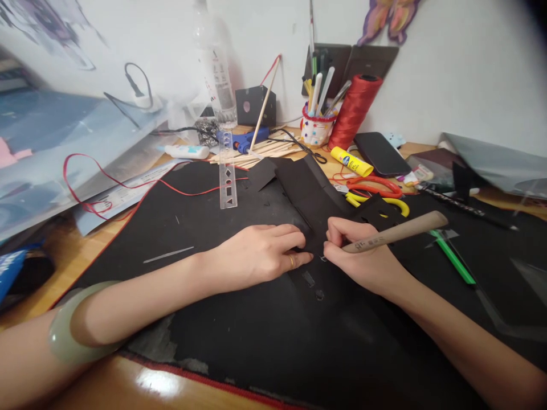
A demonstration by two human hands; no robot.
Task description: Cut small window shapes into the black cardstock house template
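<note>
My left hand [260, 250] lies with its fingers pressed together flat on a folded black paper strip [314, 196] at the middle of a black mat [179, 239]; a ring shows on one finger. My right hand [359, 253] is closed round a tan wooden-handled tool [397, 232], its tip down at the strip just right of my left fingertips. Small rectangular holes [308, 278] are cut in the strip just below the hands. A pale green bangle [64, 330] sits on my left forearm.
A clear stencil ruler [227, 176], red wire [106, 182], wooden sticks [265, 149], a blue glue gun [250, 138], a pen cup [316, 128], red thread spool [354, 111], yellow glue stick [351, 161], phone [381, 154], orange-and-yellow pliers [376, 191] and a green pen [453, 256] lie around.
</note>
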